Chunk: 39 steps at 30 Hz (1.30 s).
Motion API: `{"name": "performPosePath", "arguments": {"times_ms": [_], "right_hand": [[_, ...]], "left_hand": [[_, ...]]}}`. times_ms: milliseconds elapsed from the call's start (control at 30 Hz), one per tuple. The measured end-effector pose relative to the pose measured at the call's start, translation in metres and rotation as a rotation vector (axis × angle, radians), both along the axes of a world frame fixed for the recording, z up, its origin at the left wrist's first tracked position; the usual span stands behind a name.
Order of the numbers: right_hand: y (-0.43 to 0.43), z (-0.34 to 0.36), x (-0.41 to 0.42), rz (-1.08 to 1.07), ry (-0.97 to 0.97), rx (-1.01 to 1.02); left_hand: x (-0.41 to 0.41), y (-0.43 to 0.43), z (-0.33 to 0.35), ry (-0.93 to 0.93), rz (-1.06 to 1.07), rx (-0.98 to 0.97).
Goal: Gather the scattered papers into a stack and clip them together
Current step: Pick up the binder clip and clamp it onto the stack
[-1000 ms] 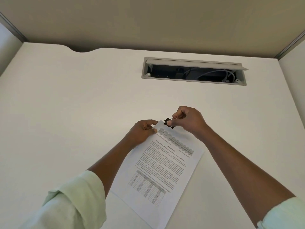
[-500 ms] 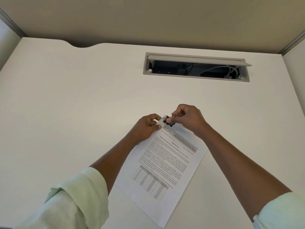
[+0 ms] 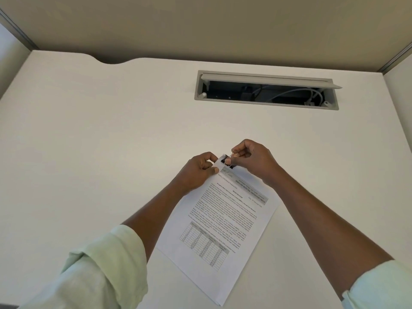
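Right hand (image 3: 256, 162) up at the far corner of the page: thumb and forefinger pinched on the wire handle of the black binder clip (image 3: 227, 163), the other fingers curled in behind. The clip's black body sits on the top edge of the paper stack (image 3: 223, 221), close to its far-left corner. Left hand (image 3: 198, 172) right beside it, thumb pressed flat on the top sheet and fingers curled under the corner, pinning the stack. The two hands are nearly touching across the clip. The stack lies tilted on the white desk (image 3: 89, 152), printed text and a table facing up, its near corner pointing toward the person. Pale green sleeves (image 3: 100, 270) are pushed up both forearms. Far across the desk, an open cable tray (image 3: 266, 90) shows white cables inside.
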State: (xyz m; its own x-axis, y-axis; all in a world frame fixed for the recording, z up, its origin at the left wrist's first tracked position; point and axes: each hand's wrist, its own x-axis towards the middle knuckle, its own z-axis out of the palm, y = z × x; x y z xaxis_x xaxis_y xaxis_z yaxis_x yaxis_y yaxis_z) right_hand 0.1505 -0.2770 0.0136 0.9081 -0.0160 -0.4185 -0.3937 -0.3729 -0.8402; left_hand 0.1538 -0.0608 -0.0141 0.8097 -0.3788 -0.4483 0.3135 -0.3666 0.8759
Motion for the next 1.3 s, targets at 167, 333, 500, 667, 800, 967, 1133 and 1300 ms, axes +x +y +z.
{"name": "performPosePath", "arguments": {"times_ms": [167,333,500,667,800,967,1133,1300], "right_hand": [[-0.004,0.004,0.003,-0.038,0.033,0.017],[-0.008,0.004,0.007,-0.015,0.048,-0.005],[-0.003,0.002,0.006,0.005,0.048,-0.016],[0.001,0.002,0.005,0.013,0.048,0.005],[0.001,0.002,0.006,0.065,0.04,0.02],[-0.002,0.01,0.001,0.096,0.084,0.005],[-0.029,0.013,-0.029,-0.208,0.088,0.17],[-0.018,-0.005,-0.074,-0.3,0.202,0.471]], "left_hand": [[-0.002,0.002,0.0,0.011,0.016,-0.023],[-0.004,0.003,0.0,0.026,0.031,-0.041],[-0.003,0.001,0.002,0.0,0.019,-0.032],[-0.003,0.001,0.004,0.007,0.017,-0.045],[-0.003,0.002,0.004,0.02,0.032,-0.061],[-0.003,0.006,0.006,0.059,0.086,-0.133],[-0.004,0.03,0.008,0.125,0.26,-0.293],[0.002,0.06,0.01,0.117,0.489,-0.444]]}}
